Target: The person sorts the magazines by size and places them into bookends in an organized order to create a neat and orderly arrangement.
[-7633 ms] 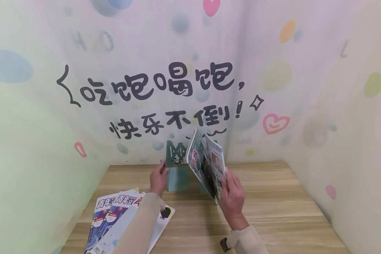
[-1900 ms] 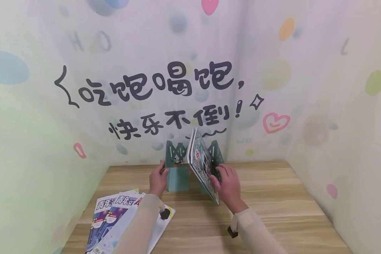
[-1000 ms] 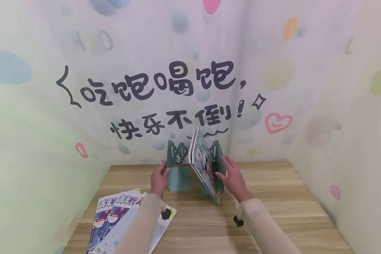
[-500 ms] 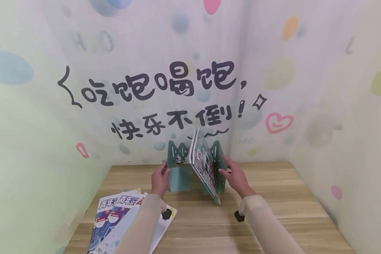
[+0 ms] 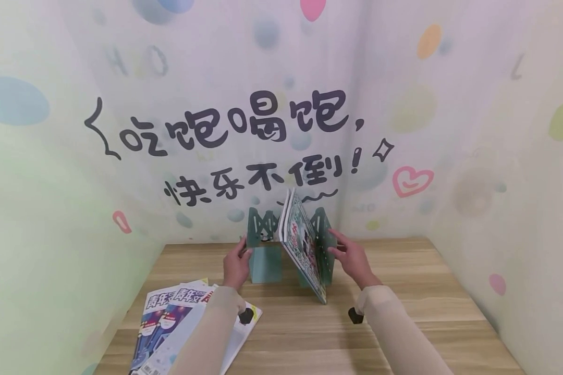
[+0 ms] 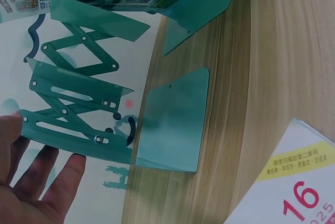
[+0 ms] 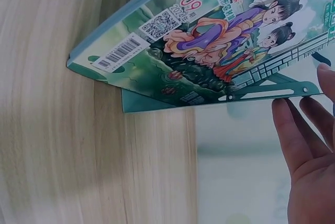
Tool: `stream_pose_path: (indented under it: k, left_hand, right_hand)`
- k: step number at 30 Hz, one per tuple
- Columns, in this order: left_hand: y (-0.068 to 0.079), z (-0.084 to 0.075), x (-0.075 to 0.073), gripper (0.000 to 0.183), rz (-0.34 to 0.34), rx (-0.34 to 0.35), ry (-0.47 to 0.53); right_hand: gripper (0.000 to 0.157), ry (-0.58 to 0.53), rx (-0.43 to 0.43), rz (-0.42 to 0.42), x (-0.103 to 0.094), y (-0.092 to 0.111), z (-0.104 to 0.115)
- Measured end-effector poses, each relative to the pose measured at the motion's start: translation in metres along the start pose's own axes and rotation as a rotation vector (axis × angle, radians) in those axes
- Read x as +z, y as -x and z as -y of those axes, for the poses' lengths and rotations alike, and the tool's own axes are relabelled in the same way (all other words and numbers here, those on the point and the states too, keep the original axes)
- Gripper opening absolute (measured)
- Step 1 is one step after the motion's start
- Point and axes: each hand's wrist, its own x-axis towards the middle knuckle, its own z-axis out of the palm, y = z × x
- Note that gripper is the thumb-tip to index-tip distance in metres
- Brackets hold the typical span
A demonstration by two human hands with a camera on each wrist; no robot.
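Note:
In the head view a green metal expandable bookend point(image 5: 265, 264) with criss-cross linkage stands at the table's back. My left hand point(image 5: 236, 266) holds its left end plate, thumb on one side and fingers along the outer face, as the left wrist view also shows. My right hand point(image 5: 353, 260) pinches the right end plate point(image 5: 328, 250), thumb over its edge and fingers outside. Between the plates a few magazines point(image 5: 305, 239) stand tilted, their front edges jutting towards me. The right wrist view shows the outer magazine's illustrated cover point(image 7: 209, 51) with a barcode and QR code.
On the table's left lie several overlapping magazines point(image 5: 161, 325), partly hidden under my left sleeve. The wooden table point(image 5: 403, 312) ends at a printed cloth wall point(image 5: 450, 130) behind the bookend. More cloth hangs at both sides.
Earlier my right hand held a magazine, which now stands with the others in the bookend. That hand has since moved right onto the right end plate. The left hand has stayed in place.

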Motion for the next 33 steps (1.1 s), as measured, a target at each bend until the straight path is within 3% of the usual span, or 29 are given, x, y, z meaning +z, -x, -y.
stream_pose_path:
  k: [8,13,33]
  left_hand:
    - [-0.0009,0.0037,-0.001,0.049,-0.016,0.018,0.008]
    - [-0.0019,0.0083,-0.0007,0.05,-0.02,-0.027,0.027]
    - [0.0029,0.0019,0.002,0.043,-0.027,-0.036,0.062]
  right_hand:
    - [0.053,-0.07,-0.005,-0.022,0.0047,-0.001,-0.0004]
    - [0.053,-0.095,-0.007,-0.022,0.0085,-0.0002,0.0006]
    - [0.051,-0.069,-0.032,-0.094,0.0081,0.0035,-0.0061]
